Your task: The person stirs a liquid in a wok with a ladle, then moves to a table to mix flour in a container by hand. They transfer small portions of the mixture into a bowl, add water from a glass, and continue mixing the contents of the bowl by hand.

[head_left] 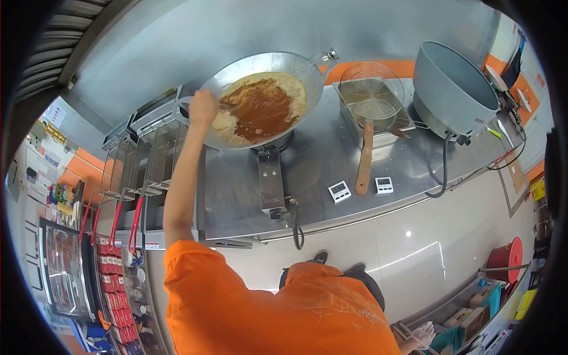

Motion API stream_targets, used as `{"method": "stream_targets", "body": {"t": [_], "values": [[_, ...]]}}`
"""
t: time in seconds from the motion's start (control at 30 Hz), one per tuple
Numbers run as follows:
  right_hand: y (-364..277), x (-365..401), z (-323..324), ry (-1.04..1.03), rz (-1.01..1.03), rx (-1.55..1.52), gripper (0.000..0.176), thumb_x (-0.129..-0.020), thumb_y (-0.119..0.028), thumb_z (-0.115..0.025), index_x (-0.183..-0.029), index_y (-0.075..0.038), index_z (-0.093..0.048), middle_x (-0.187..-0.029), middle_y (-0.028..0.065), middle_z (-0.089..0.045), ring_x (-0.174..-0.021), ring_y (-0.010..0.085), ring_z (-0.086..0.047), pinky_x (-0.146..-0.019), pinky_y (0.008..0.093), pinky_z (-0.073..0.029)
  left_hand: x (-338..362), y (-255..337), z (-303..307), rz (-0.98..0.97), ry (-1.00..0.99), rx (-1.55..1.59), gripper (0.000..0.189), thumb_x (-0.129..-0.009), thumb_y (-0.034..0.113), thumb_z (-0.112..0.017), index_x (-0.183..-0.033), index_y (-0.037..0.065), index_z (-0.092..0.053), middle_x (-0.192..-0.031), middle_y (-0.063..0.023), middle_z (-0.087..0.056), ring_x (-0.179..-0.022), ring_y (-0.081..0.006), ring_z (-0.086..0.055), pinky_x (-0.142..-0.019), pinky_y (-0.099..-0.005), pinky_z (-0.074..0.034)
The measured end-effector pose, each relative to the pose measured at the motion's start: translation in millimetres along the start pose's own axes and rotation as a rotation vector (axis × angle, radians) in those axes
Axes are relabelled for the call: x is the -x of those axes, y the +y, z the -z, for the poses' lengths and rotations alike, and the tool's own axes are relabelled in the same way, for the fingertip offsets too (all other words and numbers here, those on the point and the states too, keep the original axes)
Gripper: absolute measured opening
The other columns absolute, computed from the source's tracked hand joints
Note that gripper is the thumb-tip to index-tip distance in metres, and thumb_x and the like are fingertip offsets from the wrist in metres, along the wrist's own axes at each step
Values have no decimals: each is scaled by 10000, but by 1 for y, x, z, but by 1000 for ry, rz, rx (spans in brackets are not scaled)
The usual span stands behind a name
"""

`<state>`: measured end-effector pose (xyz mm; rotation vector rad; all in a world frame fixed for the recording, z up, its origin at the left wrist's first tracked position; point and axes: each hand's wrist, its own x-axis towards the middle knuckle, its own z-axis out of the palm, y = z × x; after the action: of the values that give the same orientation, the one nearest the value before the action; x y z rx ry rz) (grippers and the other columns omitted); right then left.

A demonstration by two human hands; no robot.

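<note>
The wok point(251, 63) of brown sauce point(260, 112) stands on the bench point(231, 192). The left hand point(203, 108) grasps a utensil point(227, 106) dipping in; the right hand point(424, 335) hangs low, its grip unclear. Beyond are a strainer point(377, 109) and a pot point(455, 89).

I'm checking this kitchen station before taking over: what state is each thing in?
Wok: holding brown liquid with paler froth around it.
Left hand: closed, seemingly gripping a utensil.
Right hand: gloved, held low, away from the wok.
Strainer: lying over the metal tray.
Metal tray: uncovered.
Big grey pot: uncovered, bottom out of sight.
Two timers: screens up, readings illegible.
</note>
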<state>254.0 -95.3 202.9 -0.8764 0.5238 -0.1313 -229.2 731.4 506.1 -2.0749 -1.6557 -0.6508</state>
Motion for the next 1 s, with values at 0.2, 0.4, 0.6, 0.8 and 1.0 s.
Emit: {"method": "stream_targets", "body": {"t": [0.2, 0.4, 0.6, 0.8, 1.0], "values": [[-9, 7, 20, 42, 12, -22, 530, -1000, -235, -274, -1449, 40, -210, -1541, 204, -192, -1426, 334, -183, -1185, 432, -163, 6, -10, 86, -188, 103, 29, 260, -856, 155, -564, -744, -60, -658, -730, -284, -622, -669, -432, -630, -644, -467, -503], [-17, 17, 42, 88, 29, -81, 538, -1007, -252, -278, -1455, 36, -198, -1540, 200, -195, -1421, 326, -206, -1180, 416, -190, 44, 62, 186, -161, 214, 257, 259, -893, 163, -592, -949, -78, -666, -732, -237, -638, -611, -330, -655, -588, -396, -479], [-23, 29, 63, 141, 44, -139, 546, -1014, -269, -283, -1460, 32, -187, -1539, 195, -199, -1416, 319, -230, -1175, 400, -217, 45, 147, 204, -243, 335, 444, 169, -879, 84, -593, -951, -38, -685, -768, -207, -650, -662, -365, -640, -582, -380, -487], [-23, 42, 79, 230, 49, -246, 555, -1021, -286, -287, -1465, 27, -175, -1538, 191, -202, -1410, 311, -253, -1170, 384, -244, 11, 271, 123, -754, 324, 379, 111, -769, 0, -560, -830, -67, -623, -906, -224, -631, -659, -341, -661, -575, -390, -557], [-24, 61, 119, 387, 95, -321, 601, -1005, -278, -411, -1454, 55, -189, -1529, 185, -222, -1387, 341, -291, -1166, 425, -283, 2, 389, 17, -876, 274, 265, 108, -752, 41, -582, -780, -24, -664, -877, -213, -630, -684, -291, -685, -567, -360, -560]]}}
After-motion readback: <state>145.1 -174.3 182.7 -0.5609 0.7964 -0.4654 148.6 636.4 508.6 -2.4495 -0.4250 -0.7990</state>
